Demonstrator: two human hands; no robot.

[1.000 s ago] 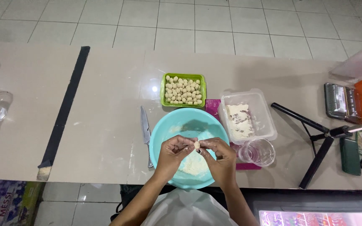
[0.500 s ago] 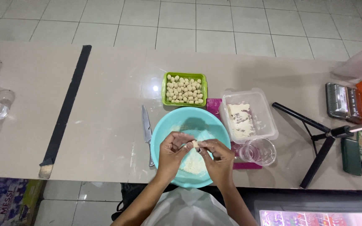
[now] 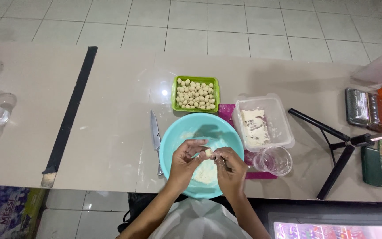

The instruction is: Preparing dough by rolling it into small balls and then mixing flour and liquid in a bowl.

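Barely shifted, left hand (image 3: 184, 160) and right hand (image 3: 231, 168) pinch a small pale dough lump (image 3: 208, 152) over the teal bowl (image 3: 180, 132).

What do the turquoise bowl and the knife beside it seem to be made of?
Turquoise bowl: probably plastic, given its uniform colour and soft sheen. Knife: the blade looks like bare metal, grey and reflective; the handle's material cannot be told.

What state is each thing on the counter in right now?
Left hand: pinching the dough piece over the bowl.
Right hand: grip on the same dough piece.
Turquoise bowl: holds a dough mass.
Green tray: full of dough balls.
Clear container: lid off, part-filled with white floury stuff.
Glass cup: upright, looks empty.
Knife: lying flat, untouched.
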